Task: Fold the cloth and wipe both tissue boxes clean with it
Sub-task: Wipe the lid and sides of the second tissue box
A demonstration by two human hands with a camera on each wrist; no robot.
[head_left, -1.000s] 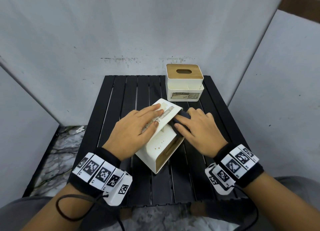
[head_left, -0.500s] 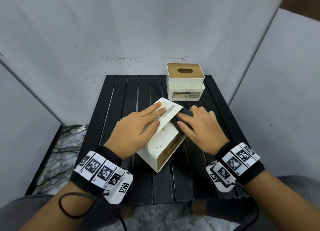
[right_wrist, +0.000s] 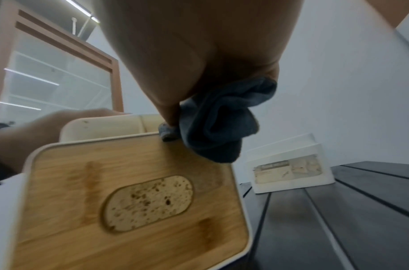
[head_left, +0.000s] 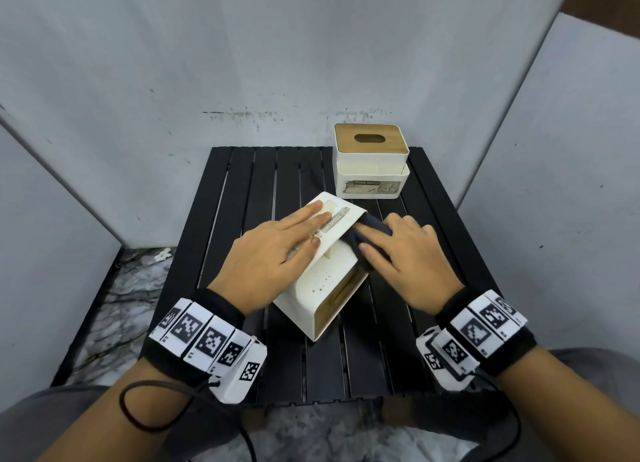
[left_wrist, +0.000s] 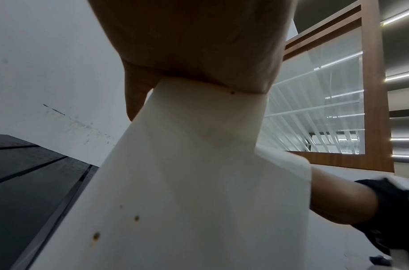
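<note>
A white tissue box (head_left: 318, 288) lies tipped on its side mid-table, brown specks on its upward face (left_wrist: 198, 182) and its wooden lid (right_wrist: 129, 201) facing right. My left hand (head_left: 304, 229) lies flat on the top face, fingers straight, pressing it down. My right hand (head_left: 398, 250) holds a bunched dark grey cloth (head_left: 375, 224) against the box's upper right edge, thumb and fingers pinching the cloth (right_wrist: 217, 124). A second white tissue box (head_left: 370, 163) with a wooden lid stands upright at the back right, also seen as the labelled box (right_wrist: 288, 171).
The black slatted table (head_left: 242, 191) is boxed in by grey panels behind and on both sides. Marble floor shows to the left of it and in front. Bare slats lie left of the tipped box and near the front edge.
My right hand has slid the cloth a little farther along the box's upper right edge. The left hand and the box have stayed put.
</note>
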